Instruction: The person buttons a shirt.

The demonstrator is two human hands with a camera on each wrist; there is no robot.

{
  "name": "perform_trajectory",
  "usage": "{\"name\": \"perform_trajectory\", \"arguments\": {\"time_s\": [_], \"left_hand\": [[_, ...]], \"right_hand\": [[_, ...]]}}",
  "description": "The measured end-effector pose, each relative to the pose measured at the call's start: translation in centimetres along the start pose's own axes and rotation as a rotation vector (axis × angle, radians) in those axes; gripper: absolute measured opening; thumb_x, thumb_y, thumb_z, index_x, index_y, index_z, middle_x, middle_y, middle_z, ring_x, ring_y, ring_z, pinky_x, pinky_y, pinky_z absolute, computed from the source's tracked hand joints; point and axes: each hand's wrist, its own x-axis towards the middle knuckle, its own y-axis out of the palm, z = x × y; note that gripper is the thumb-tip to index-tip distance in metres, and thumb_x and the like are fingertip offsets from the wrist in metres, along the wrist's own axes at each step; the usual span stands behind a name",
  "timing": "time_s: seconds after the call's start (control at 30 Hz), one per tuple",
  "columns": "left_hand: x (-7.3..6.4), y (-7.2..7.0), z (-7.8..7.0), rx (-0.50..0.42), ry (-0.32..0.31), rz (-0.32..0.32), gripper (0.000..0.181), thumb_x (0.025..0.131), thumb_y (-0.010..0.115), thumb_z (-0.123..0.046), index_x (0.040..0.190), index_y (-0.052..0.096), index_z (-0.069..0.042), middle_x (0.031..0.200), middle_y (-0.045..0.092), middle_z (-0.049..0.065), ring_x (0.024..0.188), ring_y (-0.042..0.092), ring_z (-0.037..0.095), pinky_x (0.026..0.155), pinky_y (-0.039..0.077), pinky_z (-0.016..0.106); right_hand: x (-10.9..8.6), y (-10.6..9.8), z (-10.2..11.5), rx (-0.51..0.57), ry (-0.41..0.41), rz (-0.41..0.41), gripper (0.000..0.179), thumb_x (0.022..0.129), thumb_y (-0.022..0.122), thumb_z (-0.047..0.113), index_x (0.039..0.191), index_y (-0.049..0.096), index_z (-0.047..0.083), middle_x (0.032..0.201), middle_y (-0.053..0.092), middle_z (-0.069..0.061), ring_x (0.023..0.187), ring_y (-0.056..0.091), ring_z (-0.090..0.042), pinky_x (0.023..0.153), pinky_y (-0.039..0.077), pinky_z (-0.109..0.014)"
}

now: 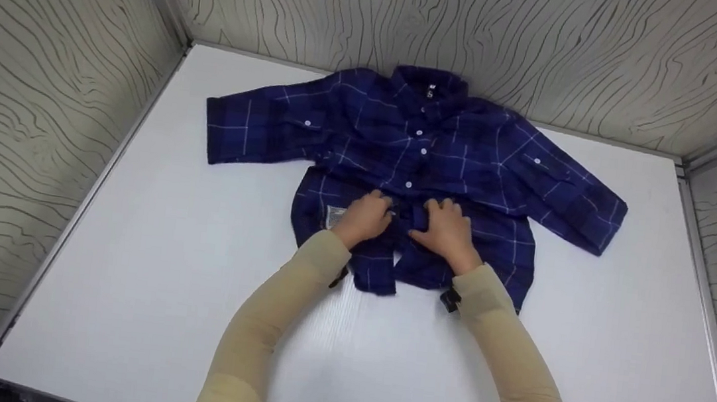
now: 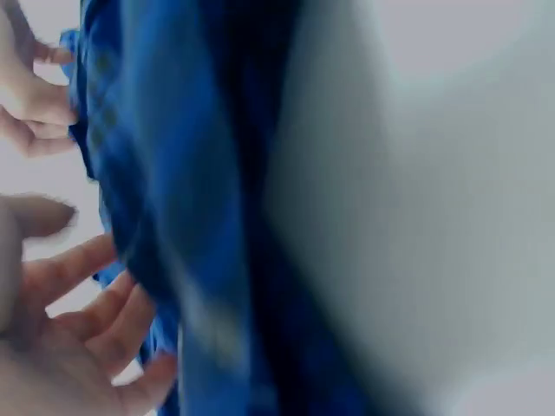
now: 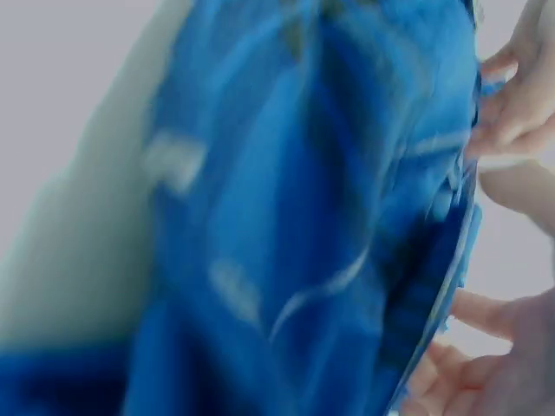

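Observation:
A dark blue plaid shirt [image 1: 367, 119] is spread front up, collar at the far side and both sleeves out. Its front edges part near the hem. My left hand [image 1: 367, 217] is on the lower front, just left of the button line; in the left wrist view its thumb stands off the cloth while its fingers [image 2: 113, 321] touch it. Across the opening, my right hand [image 1: 451, 229] rests on the other front edge, thumb and fingers spread either side of a raised strip of cloth. In the right wrist view its fingertips [image 3: 464, 308] meet the shirt's surface.
The shirt lies on a white table [image 1: 192, 263], with patterned panels [image 1: 378, 16] rising behind and at both sides. A pale label [image 1: 335, 217] shows beside the left hand. White buttons [image 1: 408, 184] run down the upper front. Dark straps [image 1: 450, 300] sit under the wrists.

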Motion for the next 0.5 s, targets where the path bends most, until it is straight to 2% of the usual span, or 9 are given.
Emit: {"name": "perform_trajectory", "arguments": {"time_s": [0.07,0.13,0.27,0.33,0.4,0.43,0.5], "left_hand": [[0.2,0.6,-0.5,-0.001,-0.007,-0.016,0.022,0.091,0.048,-0.019,0.102,0.060,-0.004,0.100,0.057,0.014,0.091,0.056,0.027,0.077,0.045,0.038],[0.4,1.1,-0.9,0.005,-0.039,-0.001,0.021,0.091,0.049,-0.020,0.102,0.060,-0.006,0.099,0.058,0.013,0.090,0.057,0.026,0.076,0.045,0.039],[0.6,1.8,-1.2,0.012,-0.118,0.037,0.028,0.089,0.052,-0.027,0.109,0.057,-0.009,0.102,0.059,0.011,0.090,0.057,0.030,0.078,0.042,0.047],[0.6,2.0,-1.3,0.002,-0.147,0.056,0.028,0.088,0.054,-0.029,0.108,0.056,-0.009,0.102,0.058,0.010,0.090,0.057,0.031,0.080,0.039,0.050],[0.6,2.0,-1.3,-0.011,-0.167,0.075,0.026,0.087,0.055,-0.029,0.104,0.057,-0.008,0.100,0.058,0.010,0.090,0.056,0.030,0.081,0.038,0.052],[0.7,2.1,-1.3,-0.017,-0.175,0.089,0.024,0.087,0.055,-0.028,0.101,0.058,-0.008,0.099,0.058,0.009,0.090,0.056,0.030,0.082,0.037,0.052],[0.7,2.1,-1.4,-0.026,-0.186,0.115,0.020,0.088,0.055,-0.026,0.096,0.059,-0.008,0.098,0.058,0.009,0.092,0.056,0.029,0.084,0.035,0.053]], "right_hand": [[0.0,0.0,0.1,-0.057,-0.020,-0.039,0.034,0.077,0.065,0.020,0.101,0.058,-0.003,0.094,0.051,-0.021,0.088,0.048,-0.038,0.069,0.041,-0.051],[0.0,-0.2,-0.3,-0.033,-0.016,-0.085,0.024,0.078,0.061,0.009,0.098,0.062,-0.004,0.091,0.053,-0.021,0.085,0.049,-0.037,0.068,0.042,-0.048],[0.2,-0.9,-1.4,0.241,0.028,-0.146,0.020,0.083,0.047,0.001,0.093,0.059,-0.011,0.087,0.052,-0.023,0.081,0.050,-0.035,0.072,0.041,-0.045],[0.2,-1.2,-1.8,0.383,0.060,-0.163,0.021,0.085,0.040,0.002,0.088,0.055,-0.011,0.084,0.050,-0.021,0.077,0.047,-0.032,0.072,0.039,-0.042],[0.2,-1.3,-2.0,0.482,0.098,-0.183,0.021,0.086,0.037,0.006,0.078,0.050,-0.008,0.077,0.045,-0.018,0.070,0.042,-0.028,0.067,0.037,-0.039],[0.2,-1.3,-2.0,0.493,0.113,-0.188,0.022,0.087,0.039,0.011,0.075,0.048,-0.006,0.075,0.042,-0.015,0.068,0.040,-0.027,0.064,0.035,-0.038],[0.0,-1.0,-1.9,0.447,0.119,-0.190,0.030,0.087,0.046,0.022,0.070,0.044,-0.002,0.072,0.039,-0.012,0.064,0.036,-0.025,0.060,0.033,-0.036]]}}
